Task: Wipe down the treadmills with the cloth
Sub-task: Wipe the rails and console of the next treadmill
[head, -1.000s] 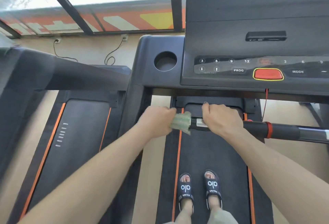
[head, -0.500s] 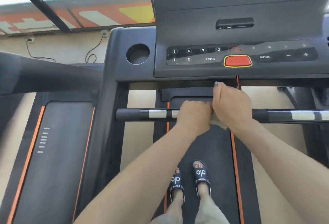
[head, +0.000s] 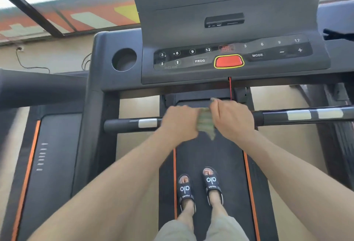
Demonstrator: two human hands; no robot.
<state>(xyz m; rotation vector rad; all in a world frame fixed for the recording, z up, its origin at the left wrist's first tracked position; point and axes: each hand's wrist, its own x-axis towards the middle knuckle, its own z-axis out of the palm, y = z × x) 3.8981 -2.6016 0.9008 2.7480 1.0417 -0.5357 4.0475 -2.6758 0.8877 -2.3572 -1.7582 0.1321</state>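
Both hands are curling over the treadmill handlebar [head: 287, 115] mid-span: L hand [head: 179, 121] & R hand [head: 232, 119] are gripping a green cloth [head: 206, 124] wrapped round it between them, a corner hanging below. Bare bar is running free to each side, w/ silver sensor plates [head: 298, 114] showing.

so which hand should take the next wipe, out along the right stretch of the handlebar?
Right, probably. The right hand grips the cloth beside that unwiped stretch of the handlebar; the left hand would have to cross over.
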